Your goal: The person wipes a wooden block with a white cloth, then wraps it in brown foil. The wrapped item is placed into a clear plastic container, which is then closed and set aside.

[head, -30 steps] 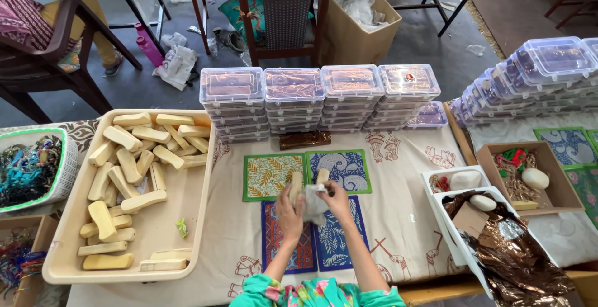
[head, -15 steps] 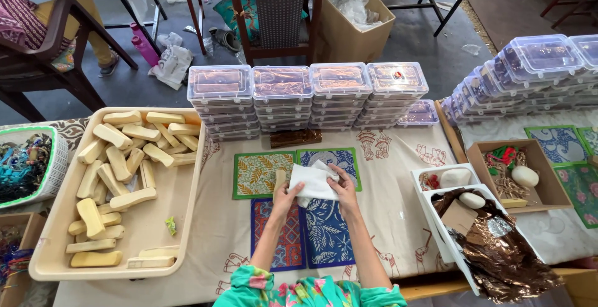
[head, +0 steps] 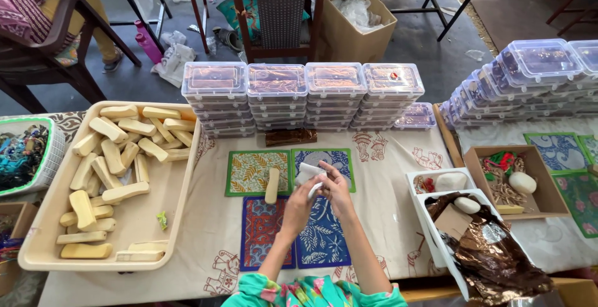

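Our two hands meet above the four patterned cloth squares (head: 289, 204) at the middle of the bench (head: 386, 213). The left hand (head: 300, 200) and the right hand (head: 337, 188) both grip a small white sheet (head: 308, 173), fingers curled around its edges, holding it just over the blue upper square. A pale wooden block (head: 272, 185) lies on the squares just left of our hands, on the seam between the green square and the blue one, untouched. Left of the squares sits a big cream tray (head: 146, 220) heaped with more such blocks. Behind the squares stand stacks of clear lidded boxes (head: 305, 95), with a brown foil-wrapped bar (head: 290, 136) lying at their foot. Right of the squares, a white tray (head: 430, 210) holds crumpled brown foil (head: 492, 257) and a white oval piece (head: 466, 205).
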